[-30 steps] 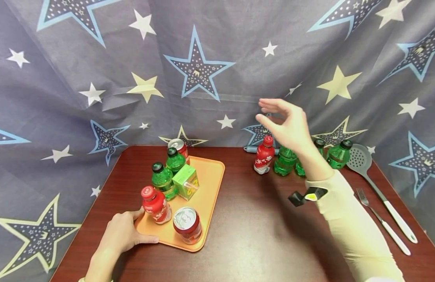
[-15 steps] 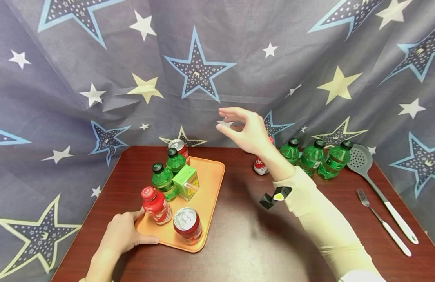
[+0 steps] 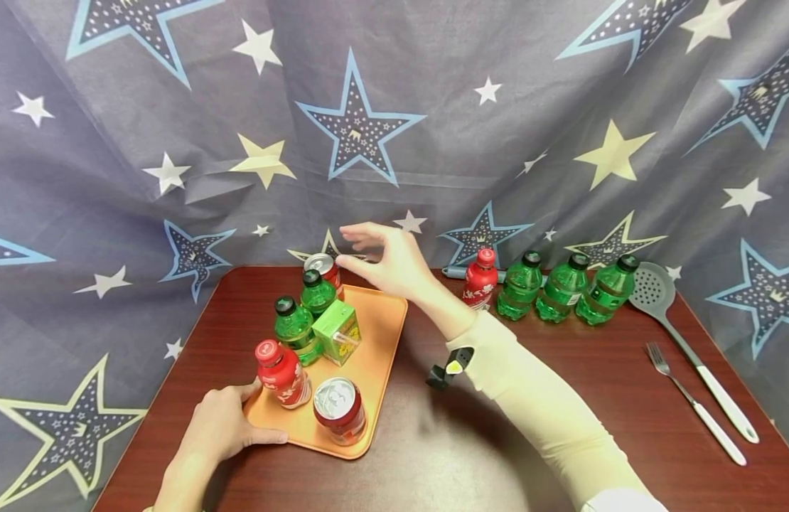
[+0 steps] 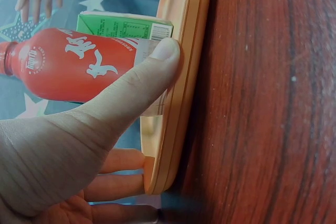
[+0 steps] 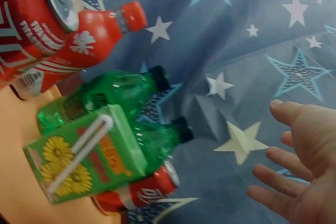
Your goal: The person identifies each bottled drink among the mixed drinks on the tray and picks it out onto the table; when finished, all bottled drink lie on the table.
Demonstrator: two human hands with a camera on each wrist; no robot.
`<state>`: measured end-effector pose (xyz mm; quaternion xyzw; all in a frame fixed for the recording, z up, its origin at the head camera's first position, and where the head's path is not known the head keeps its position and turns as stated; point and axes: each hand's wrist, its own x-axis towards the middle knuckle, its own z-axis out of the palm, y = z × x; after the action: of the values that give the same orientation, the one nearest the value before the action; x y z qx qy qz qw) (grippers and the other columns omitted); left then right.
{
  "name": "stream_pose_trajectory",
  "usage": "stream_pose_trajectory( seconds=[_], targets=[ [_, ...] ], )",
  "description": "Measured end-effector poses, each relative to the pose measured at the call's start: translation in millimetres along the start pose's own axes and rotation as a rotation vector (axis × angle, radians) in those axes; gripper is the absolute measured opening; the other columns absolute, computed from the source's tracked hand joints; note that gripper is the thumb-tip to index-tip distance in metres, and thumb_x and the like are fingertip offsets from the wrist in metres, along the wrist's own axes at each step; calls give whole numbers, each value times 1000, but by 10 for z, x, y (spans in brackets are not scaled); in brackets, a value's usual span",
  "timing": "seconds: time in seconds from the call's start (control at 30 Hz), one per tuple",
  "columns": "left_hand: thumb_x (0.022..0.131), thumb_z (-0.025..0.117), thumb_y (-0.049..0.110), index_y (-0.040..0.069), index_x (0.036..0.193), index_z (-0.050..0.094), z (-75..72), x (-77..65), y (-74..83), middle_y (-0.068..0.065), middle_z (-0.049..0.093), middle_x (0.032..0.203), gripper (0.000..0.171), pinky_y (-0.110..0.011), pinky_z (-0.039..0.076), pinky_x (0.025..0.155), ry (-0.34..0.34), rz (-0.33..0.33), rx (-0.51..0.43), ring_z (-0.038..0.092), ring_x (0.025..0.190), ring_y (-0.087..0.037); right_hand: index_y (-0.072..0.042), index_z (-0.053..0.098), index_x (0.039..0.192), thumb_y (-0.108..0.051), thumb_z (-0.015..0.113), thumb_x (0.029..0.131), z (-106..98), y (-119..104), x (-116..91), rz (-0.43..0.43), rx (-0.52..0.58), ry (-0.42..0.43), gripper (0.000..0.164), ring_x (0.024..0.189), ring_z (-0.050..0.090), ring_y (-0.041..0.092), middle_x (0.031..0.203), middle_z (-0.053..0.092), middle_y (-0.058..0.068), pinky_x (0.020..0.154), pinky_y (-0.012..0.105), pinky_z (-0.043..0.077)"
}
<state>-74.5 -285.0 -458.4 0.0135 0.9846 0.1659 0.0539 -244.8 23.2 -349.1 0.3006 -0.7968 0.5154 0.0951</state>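
Observation:
My left hand (image 3: 220,421) holds the near left corner of an orange tray (image 3: 382,334), thumb along the front rim and fingers at the side. Beside that thumb stands a red bottle (image 4: 79,66). The tray also bears a red soda can (image 3: 340,412), two green bottles (image 3: 296,333) with black caps and a green juice box (image 3: 338,333) with a straw. Another red can (image 3: 324,269) stands at the back. Just right of that can, my right hand (image 3: 394,259) hovers in the air, fingers apart from the thumb, nothing held; the right wrist view shows the same hand (image 5: 299,166) bare.
To the right stand a red bottle (image 3: 479,281) and several green bottles (image 3: 563,288) in a row, with a blue-grey handle (image 3: 455,272) behind them. A skimmer (image 3: 653,291) and a fork (image 3: 695,405) lie at the right. A star-printed curtain (image 3: 394,142) hangs behind the table.
My right hand has moved left and a little lower, from above the row of bottles to the back of the tray. The left hand and the tray have stayed put.

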Motion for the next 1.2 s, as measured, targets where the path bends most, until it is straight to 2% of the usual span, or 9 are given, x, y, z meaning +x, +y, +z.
stream_pose_trajectory(
  seconds=[0.27, 0.5, 0.7, 0.83, 0.97, 1.2],
  targets=[
    [50, 97, 72, -1, 139, 68, 5, 0, -8, -31, 73, 125, 118, -65, 58, 86, -12, -4, 13, 72, 103, -50, -10, 75, 131, -24, 86, 92, 345, 159, 25, 34, -40, -48, 43, 109, 79, 25, 127, 79, 8, 95, 41, 64],
    [52, 97, 71, -1, 139, 68, 8, 8, 0, -32, 73, 125, 117, -66, 58, 87, -14, -4, 11, 72, 104, -50, -6, 73, 133, -25, 85, 92, 571, 271, -2, 65, -52, -95, 47, 108, 79, 29, 127, 78, 11, 89, 34, 64],
    [50, 98, 70, 0, 139, 69, 15, -7, -6, -31, 73, 124, 117, -65, 58, 86, -3, 2, 10, 72, 102, -50, -7, 75, 131, -24, 88, 89, 726, 308, -30, 73, -72, -110, 47, 106, 80, 27, 123, 79, 12, 91, 40, 64],
    [50, 98, 71, 1, 139, 69, 18, -5, -3, -31, 74, 123, 117, -65, 58, 85, -1, 1, 9, 73, 101, -49, -8, 74, 134, -28, 88, 89, 805, 340, -38, 77, -129, -107, 51, 102, 80, 22, 122, 80, 10, 86, 30, 64],
    [49, 98, 71, 1, 139, 69, 18, -2, -4, -31, 74, 123, 118, -65, 58, 85, 0, -4, 9, 72, 101, -49, -11, 74, 133, -34, 87, 89, 867, 373, -36, 68, -212, -105, 51, 92, 78, 16, 119, 81, 5, 78, 18, 57],
    [50, 97, 72, 2, 141, 68, 7, -3, 0, -32, 73, 125, 119, -66, 58, 86, -15, -13, 14, 72, 102, -51, -15, 79, 123, -34, 86, 90, 926, 410, -21, 65, -252, -104, 39, 89, 73, 16, 113, 80, 3, 78, 22, 54]
  ],
)
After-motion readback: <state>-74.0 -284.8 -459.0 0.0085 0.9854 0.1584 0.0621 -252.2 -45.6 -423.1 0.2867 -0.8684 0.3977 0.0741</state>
